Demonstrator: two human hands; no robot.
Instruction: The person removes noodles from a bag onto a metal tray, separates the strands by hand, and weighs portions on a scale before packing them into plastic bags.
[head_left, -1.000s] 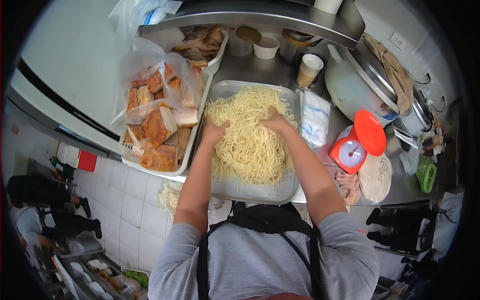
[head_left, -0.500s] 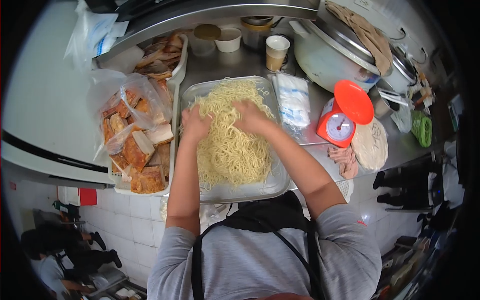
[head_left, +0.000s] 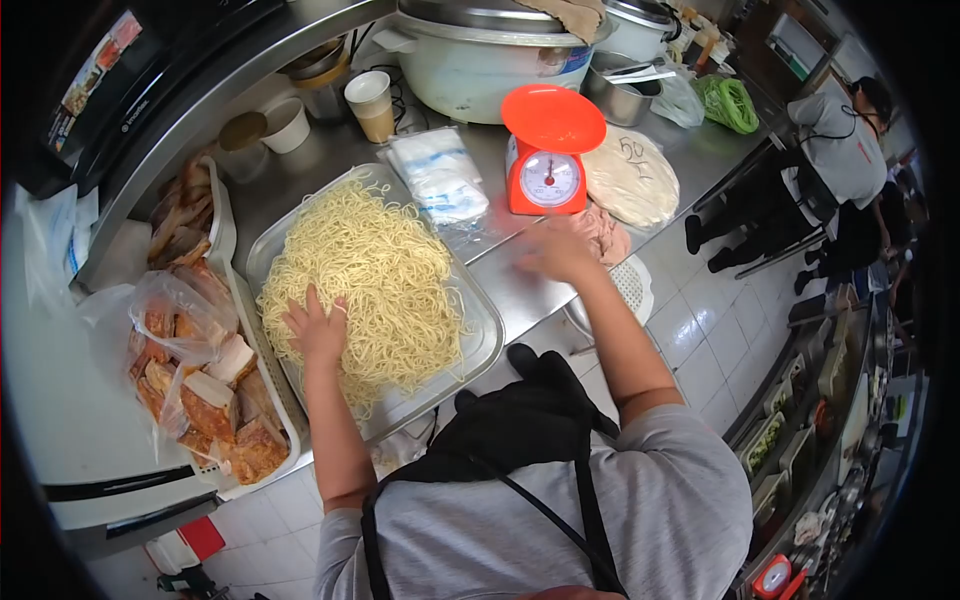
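Note:
A broad heap of pale yellow noodles (head_left: 375,270) covers most of a shallow metal tray (head_left: 487,318). My left hand (head_left: 318,325) lies on the left part of the heap, its fingers spread. Beyond the tray's right side, my right hand (head_left: 557,252) is over the steel counter, smeared by motion. It is nearest to a crumpled pink cloth (head_left: 606,238), which it partly overlaps in this view. Just behind stands a red kitchen scale (head_left: 548,185) with a round dial and a red pan. A stack of clear plastic bags (head_left: 438,178) lies between tray and scale.
On the left, a white basket (head_left: 290,440) holds roasted meat pieces (head_left: 215,400) partly under plastic. Cups, tubs and a large lidded pot (head_left: 490,80) line the back. A round wrapped packet (head_left: 632,175) sits right of the scale. Another person (head_left: 840,140) stands at the far right.
My right hand has left the noodles and moved right, toward the scale and pink cloth. My left hand stays on the noodles. The view has turned to the right.

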